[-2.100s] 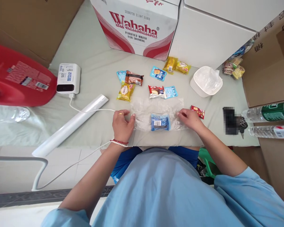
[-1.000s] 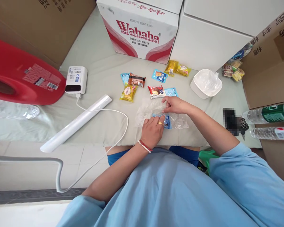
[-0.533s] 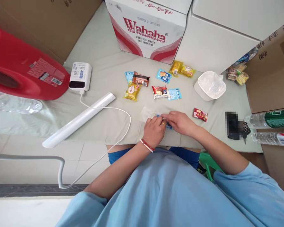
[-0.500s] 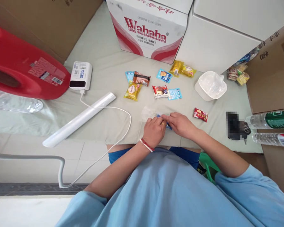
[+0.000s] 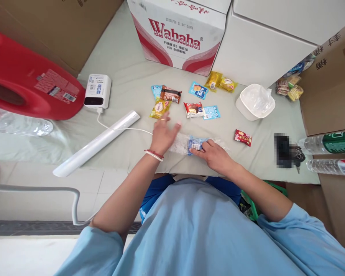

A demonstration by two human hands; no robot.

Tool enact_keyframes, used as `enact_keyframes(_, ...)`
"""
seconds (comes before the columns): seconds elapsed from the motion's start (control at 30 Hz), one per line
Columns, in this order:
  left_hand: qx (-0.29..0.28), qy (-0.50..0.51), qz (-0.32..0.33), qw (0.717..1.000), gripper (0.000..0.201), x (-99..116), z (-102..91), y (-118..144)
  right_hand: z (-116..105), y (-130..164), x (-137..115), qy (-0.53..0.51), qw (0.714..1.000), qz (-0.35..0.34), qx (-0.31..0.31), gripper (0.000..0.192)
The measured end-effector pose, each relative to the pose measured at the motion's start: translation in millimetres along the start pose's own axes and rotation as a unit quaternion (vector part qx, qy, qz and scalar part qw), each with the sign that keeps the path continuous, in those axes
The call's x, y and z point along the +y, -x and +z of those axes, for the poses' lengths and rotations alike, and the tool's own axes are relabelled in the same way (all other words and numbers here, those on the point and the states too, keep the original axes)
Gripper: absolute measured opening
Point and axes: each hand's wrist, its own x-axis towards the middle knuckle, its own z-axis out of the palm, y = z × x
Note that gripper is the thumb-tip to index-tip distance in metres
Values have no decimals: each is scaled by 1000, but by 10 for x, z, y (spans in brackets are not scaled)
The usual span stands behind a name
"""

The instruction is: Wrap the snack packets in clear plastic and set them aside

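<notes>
My right hand [image 5: 217, 156] rests on the table with thumb and fingers gripping the right part of a blue snack packet [image 5: 194, 145]. Clear plastic film [image 5: 178, 144] lies under and around that packet, spreading to its left. My left hand [image 5: 164, 133] is raised with fingers apart and nothing in it. It is just below a yellow snack packet [image 5: 160, 109]. Close by are a brown snack packet [image 5: 170, 94], a red and white snack packet [image 5: 194, 110] and a light blue packet [image 5: 211, 112]. A small red packet [image 5: 243, 137] lies right of my right hand.
A white tub [image 5: 248, 109] with a plastic bag stands at right. A white roll [image 5: 97, 143] and a cabled white device [image 5: 98, 91] are at left, near a red jug [image 5: 31, 76]. The Wahaha carton [image 5: 178, 38] stands behind. Bottles [image 5: 337, 147] lie at far right.
My left hand has let go of the blue packet and moved up and left, its fingers spreading. More of the blue packet and the film now shows. My right hand stays at the packet.
</notes>
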Motion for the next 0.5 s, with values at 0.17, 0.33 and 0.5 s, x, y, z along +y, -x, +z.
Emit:
enact_keyframes(0.17,-252,-138,31,957,18,93,-96,5,0,-6,181,-119,993,12,5,48)
enact_keyframes(0.33,-218,85,-43,971,14,289,-110,243,46,-44,269,-213,977,1,24,43)
enact_keyframes(0.5,-221,217,-107,945,22,557,217,417,-26,-53,248,-218,975,-11,31,39)
